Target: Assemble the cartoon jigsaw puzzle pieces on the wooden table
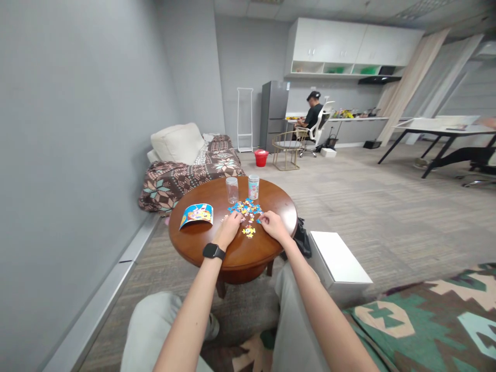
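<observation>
A spread of loose jigsaw puzzle pieces (248, 207), blue, yellow and pink, lies on the round wooden table (201, 245). My left hand (231, 227), its wrist wearing a black watch, rests at the near left edge of the pieces. Its fingers are curled together, and what they hold is hidden. On the right side, my right hand (272, 226) pinches a blue puzzle piece (259, 220) at its fingertips. Between my hands and nearer to me lies a small joined cluster of yellow pieces (249, 231). A curved picture sheet (197, 214) with a cartoon figure lies to the left.
Behind the pieces stand a clear jar (232, 190) and a printed can (253, 187). A white box (339, 256) is on the floor right of the table. A covered sofa (194, 155), a red bucket (261, 157) and a seated person (313, 114) are farther back.
</observation>
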